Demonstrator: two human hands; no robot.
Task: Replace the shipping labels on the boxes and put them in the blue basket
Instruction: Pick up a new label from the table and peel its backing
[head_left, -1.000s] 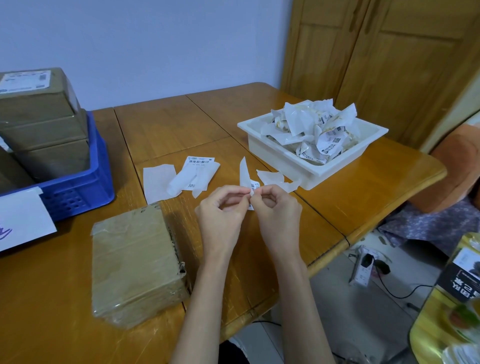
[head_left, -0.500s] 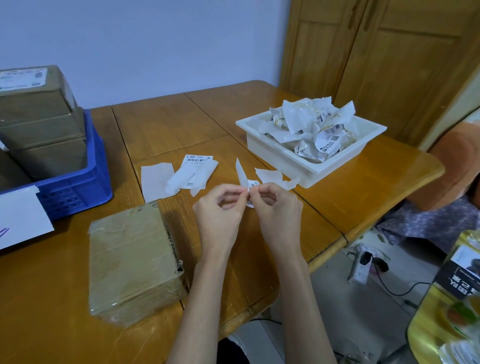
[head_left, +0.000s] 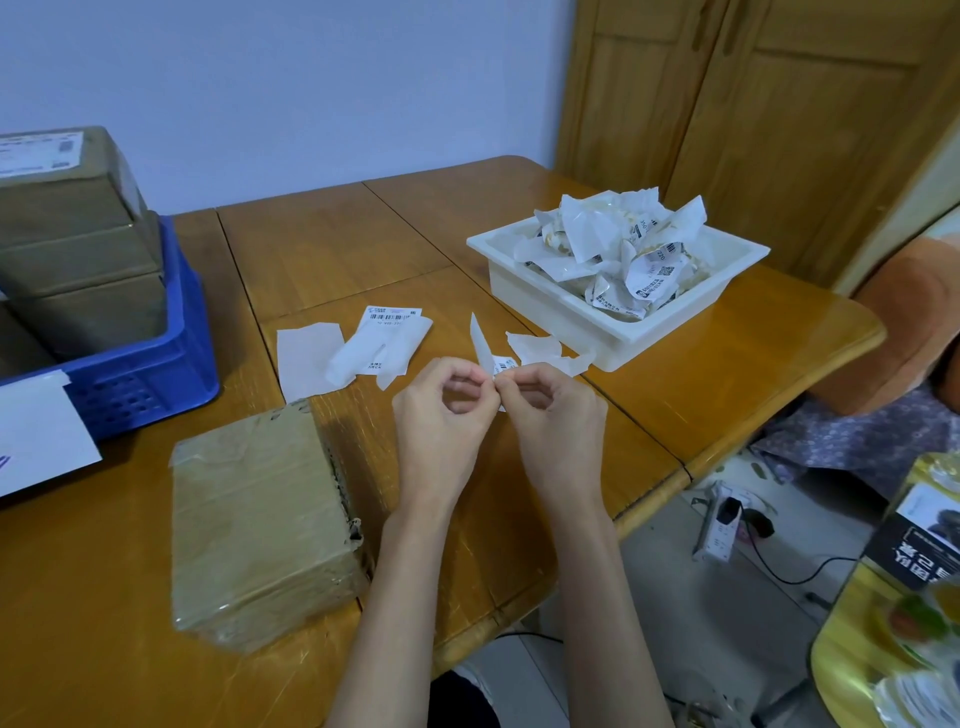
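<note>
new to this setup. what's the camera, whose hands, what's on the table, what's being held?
No robot here: a person's bare hands, filmed by one wide-angle camera on their head, looking down. The left hand and right hand together pinch a small shipping label, apparently peeling it. On the wooden table: a taped cardboard box with no label on top, loose label sheets, a white tray heaped with crumpled labels, and a blue basket holding boxes.

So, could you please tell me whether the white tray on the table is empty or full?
Full: the white tray is heaped with crumpled label papers that rise above its rim.
</note>
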